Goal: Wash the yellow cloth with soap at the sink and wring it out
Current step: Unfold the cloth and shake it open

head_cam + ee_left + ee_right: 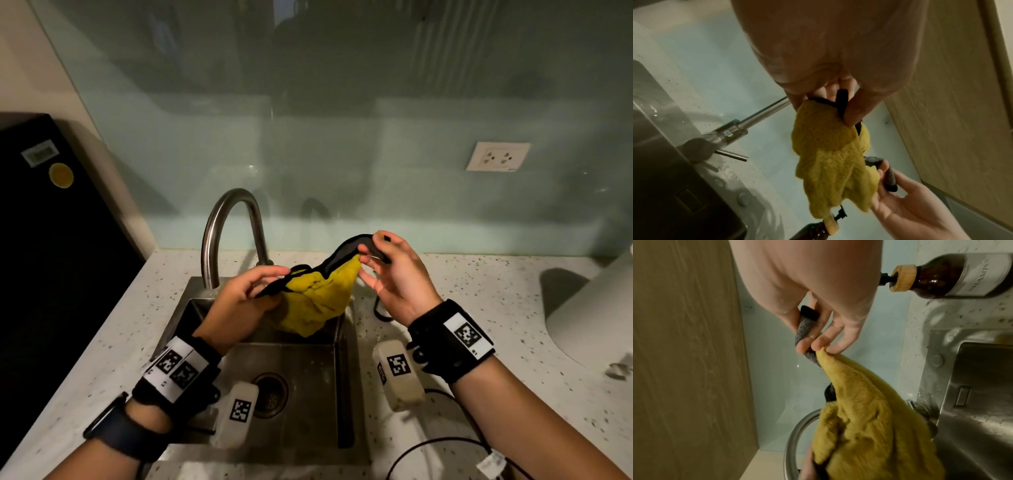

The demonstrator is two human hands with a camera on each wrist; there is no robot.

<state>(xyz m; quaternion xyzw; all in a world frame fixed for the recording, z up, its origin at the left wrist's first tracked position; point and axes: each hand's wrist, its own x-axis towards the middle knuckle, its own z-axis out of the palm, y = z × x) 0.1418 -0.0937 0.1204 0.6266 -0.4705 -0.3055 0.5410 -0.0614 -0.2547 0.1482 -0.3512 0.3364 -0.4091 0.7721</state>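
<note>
The yellow cloth (315,301) with its dark grey edge hangs bunched over the back of the steel sink (308,363), stretched between both hands. My left hand (270,284) pinches the left end of the dark edge between thumb and fingers (851,113). Higher and to the right, my right hand (368,253) pinches the other corner with its fingertips (803,345). The cloth (830,162) droops in folds between the two grips, also in the right wrist view (869,426). A brown soap bottle (941,277) with a wooden collar and black pump stands on the counter by the sink.
The curved steel faucet (233,233) rises behind the left hand, no water visible from it. The drain (270,394) lies below. A black appliance (51,222) stands left, a white object (599,308) right, a wall socket (496,156) on the glass backsplash, cables (445,445) on the speckled counter.
</note>
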